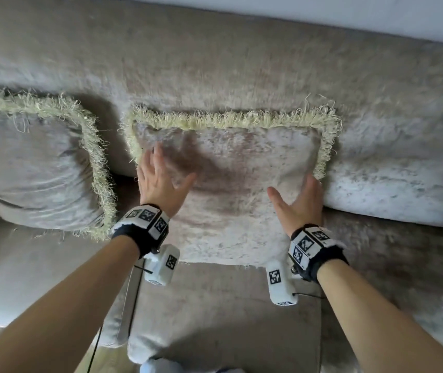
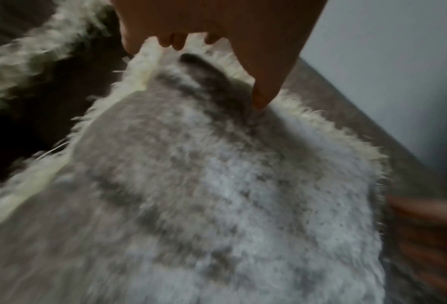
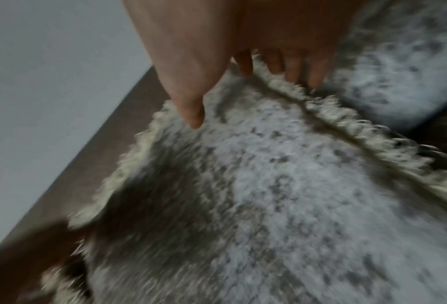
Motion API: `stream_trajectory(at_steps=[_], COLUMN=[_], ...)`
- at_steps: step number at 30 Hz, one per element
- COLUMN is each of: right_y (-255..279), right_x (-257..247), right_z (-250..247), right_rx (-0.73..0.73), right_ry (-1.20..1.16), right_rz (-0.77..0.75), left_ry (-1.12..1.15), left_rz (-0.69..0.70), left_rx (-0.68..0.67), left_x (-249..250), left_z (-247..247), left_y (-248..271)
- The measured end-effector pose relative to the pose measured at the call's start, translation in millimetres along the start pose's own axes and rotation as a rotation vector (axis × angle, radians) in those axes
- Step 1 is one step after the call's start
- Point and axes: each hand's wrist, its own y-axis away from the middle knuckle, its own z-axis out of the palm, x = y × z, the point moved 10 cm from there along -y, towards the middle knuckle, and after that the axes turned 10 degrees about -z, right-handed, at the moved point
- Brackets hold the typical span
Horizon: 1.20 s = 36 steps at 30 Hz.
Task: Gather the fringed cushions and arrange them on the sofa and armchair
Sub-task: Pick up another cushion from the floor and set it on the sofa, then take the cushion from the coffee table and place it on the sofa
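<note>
A grey plush cushion with a pale yellow fringe [image 1: 241, 184] leans upright against the sofa back [image 1: 241, 63]. My left hand [image 1: 170, 170] is open, fingers spread over the cushion's upper left face; whether it presses or hovers I cannot tell. My right hand [image 1: 294, 195] is open too, its palm against the cushion's right edge near the fringe. In the left wrist view the left hand [image 2: 212, 37] reaches the top corner of the cushion [image 2: 217, 195]. In the right wrist view the right hand [image 3: 243, 61] has straight fingers on the fringe of the cushion [image 3: 269, 195]. A second fringed cushion [image 1: 34, 168] leans at the left.
The sofa seat [image 1: 228, 305] stretches below the cushions, with a seam between two seat pads. A large plush back cushion [image 1: 392, 189] bulges to the right of my right hand. A pale wall [image 1: 349, 14] runs behind the sofa.
</note>
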Motion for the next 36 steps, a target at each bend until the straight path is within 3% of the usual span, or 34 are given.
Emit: stream_trajectory(at_steps=[5, 7, 9, 10, 12, 15, 16, 18, 22, 23, 25, 27, 30, 33, 36], right_y=[5, 6, 26, 28, 8, -16, -15, 5, 19, 17, 26, 57, 75, 55, 44], right_x=[-86, -101, -98, -69, 12, 86, 80, 30, -70, -69, -29, 50, 100, 45, -37], right_z=[-4, 34, 72, 96, 106, 64, 58, 57, 70, 80, 122, 157, 141, 118, 110], right_rx=[0.145, 0.193, 0.072, 0.032, -0.023, 0.066, 0.125, 0.248, 0.303, 0.274, 0.071, -0.240, -0.433, -0.433, -0.370], right_ry=[0.137, 0.173, 0.342, 0.456, 0.680, 0.656, 0.615, 0.474, 0.227, 0.236, 0.487, 0.709, 0.848, 0.798, 0.706], right_rz=[-0.501, -0.673, -0.782, -0.801, -0.689, -0.276, -0.278, -0.474, -0.744, -0.756, -0.777, -0.809, -0.798, -0.678, -0.637], left_ry=[-0.007, 0.015, -0.095, -0.192, -0.407, -0.488, -0.441, -0.291, -0.124, -0.141, -0.310, -0.420, -0.449, -0.412, -0.316], left_rz=[0.471, 0.650, 0.780, 0.793, 0.688, 0.383, 0.358, 0.392, 0.568, 0.626, 0.673, 0.564, 0.342, 0.203, 0.106], left_rx=[0.345, 0.412, 0.296, 0.254, 0.168, 0.110, 0.135, 0.245, 0.419, 0.408, 0.264, 0.104, -0.005, -0.147, -0.161], left_x=[76, 82, 69, 40, -31, -100, -101, -80, -14, -9, -32, -97, -160, -168, -143], left_z=[-52, -21, 32, 74, 125, 124, 117, 97, 66, 76, 125, 168, 174, 159, 115], left_y=[23, 28, 57, 51, 19, -12, -7, 12, 31, 31, 32, 46, 70, 86, 94])
